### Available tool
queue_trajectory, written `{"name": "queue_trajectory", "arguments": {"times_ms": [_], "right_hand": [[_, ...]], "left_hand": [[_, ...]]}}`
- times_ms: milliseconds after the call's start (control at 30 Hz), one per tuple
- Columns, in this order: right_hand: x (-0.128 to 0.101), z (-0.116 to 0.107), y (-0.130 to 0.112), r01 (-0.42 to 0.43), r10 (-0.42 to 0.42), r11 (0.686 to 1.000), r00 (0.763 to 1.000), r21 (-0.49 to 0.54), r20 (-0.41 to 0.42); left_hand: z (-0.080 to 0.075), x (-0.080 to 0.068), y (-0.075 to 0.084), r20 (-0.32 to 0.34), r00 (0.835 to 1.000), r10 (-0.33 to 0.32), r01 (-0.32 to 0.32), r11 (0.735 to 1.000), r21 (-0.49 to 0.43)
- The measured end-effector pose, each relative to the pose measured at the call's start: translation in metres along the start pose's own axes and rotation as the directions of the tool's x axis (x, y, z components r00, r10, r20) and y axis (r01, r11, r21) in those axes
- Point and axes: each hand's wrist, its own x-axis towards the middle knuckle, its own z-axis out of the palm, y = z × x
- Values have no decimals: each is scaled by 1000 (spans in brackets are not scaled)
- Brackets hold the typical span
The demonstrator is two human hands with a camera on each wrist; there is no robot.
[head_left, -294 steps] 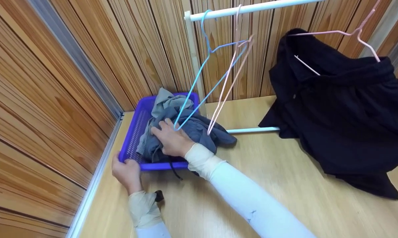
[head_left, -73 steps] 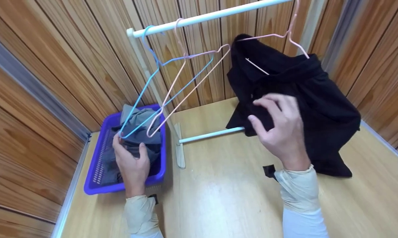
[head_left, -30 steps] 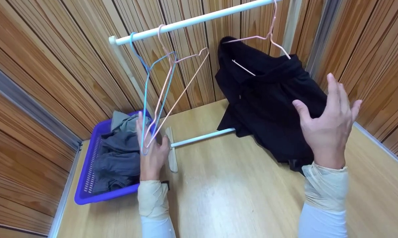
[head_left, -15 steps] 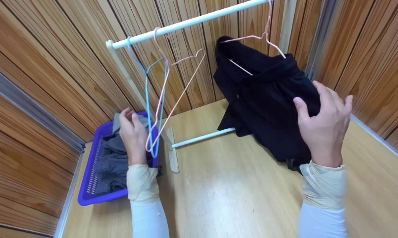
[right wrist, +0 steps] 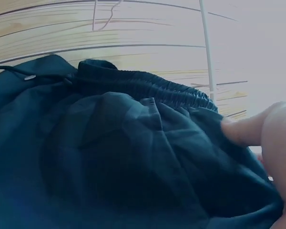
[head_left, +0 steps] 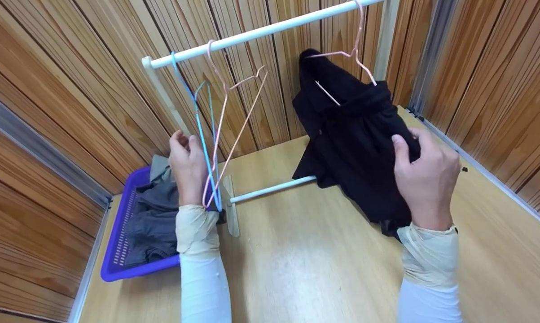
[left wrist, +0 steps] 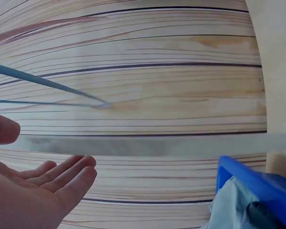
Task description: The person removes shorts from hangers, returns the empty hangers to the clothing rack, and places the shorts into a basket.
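Observation:
Black shorts (head_left: 355, 148) with a gathered waistband hang from a pink hanger (head_left: 356, 49) on the right of the rail. My right hand (head_left: 429, 179) holds their right side edge, thumb in front and fingers behind; in the right wrist view the thumb (right wrist: 243, 130) lies on the cloth below the waistband. My left hand (head_left: 187, 168), fingers loosely bent and holding nothing, is raised beside a bare blue hanger (head_left: 200, 130), over the basket's back right corner. Another bare pink hanger (head_left: 247, 114) overlaps the blue one in the head view.
A white rail (head_left: 270, 29) on a stand runs across the back, its lower bar (head_left: 274, 189) close to the tabletop (head_left: 296, 269). At left, a purple basket (head_left: 112, 264) holds grey clothes (head_left: 153, 224). Wood-panelled walls (head_left: 50, 134) close in the back and sides.
Both hands were at the basket of grey clothes earlier. The left hand has since risen past the hangers and the blue hanger has swung round. The right hand has moved onto the shorts' side.

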Motion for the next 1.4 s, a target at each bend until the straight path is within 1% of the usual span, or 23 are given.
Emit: {"name": "queue_trajectory", "arguments": {"times_ms": [100, 167, 300, 400, 533, 600, 633, 733, 833, 933, 1000, 1067, 1233, 1400], "right_hand": [[-2, 2, -1, 10, -10, 1000, 1000, -11, -14], [-2, 3, -2, 9, -10, 1000, 1000, -16, -29], [-4, 8, -5, 40, -43, 999, 996, -27, -82], [-6, 12, -7, 70, -73, 997, 991, -30, -115], [-6, 15, -7, 80, -82, 997, 990, -17, -116], [-5, 15, -6, 84, -85, 996, 990, -10, -113], [-5, 16, -5, 85, -86, 996, 990, -6, -111], [-5, 16, -4, 86, -85, 996, 991, 4, -106], [-6, 17, -4, 89, -87, 996, 991, 12, -100], [-6, 17, -3, 91, -89, 996, 991, 17, -97], [-5, 16, -2, 87, -85, 996, 992, 16, -94], [-4, 15, 0, 81, -79, 997, 992, 15, -97], [-4, 13, 5, 85, -82, 996, 988, 18, -128], [-3, 15, 10, 109, -105, 994, 983, 16, -151]], "left_hand": [[4, -1, -1, -1, 1000, -18, 18, 1000, 10], [7, -1, -2, 3, 1000, -24, 24, 999, 33], [10, -2, -2, 5, 1000, -27, 26, 996, 89], [12, -2, -1, 0, 1000, -13, 13, 995, 104], [15, 0, -2, -23, 999, 28, -26, 995, 98], [16, 3, -3, -38, 999, 34, -31, 995, 95], [17, 4, -4, -46, 999, 28, -24, 996, 84], [20, 10, -7, -75, 997, -22, 23, 1000, 8], [22, 14, -11, -105, 991, -77, 67, 993, -96], [24, 17, -13, -106, 990, -98, 77, 979, -188], [26, 19, -13, -88, 991, -104, 81, 969, -235], [28, 20, -13, -61, 993, -103, 85, 964, -252], [32, 22, -10, -12, 995, -98, 92, 967, -237], [33, 20, -11, -5, 995, -102, 97, 961, -260]]}}
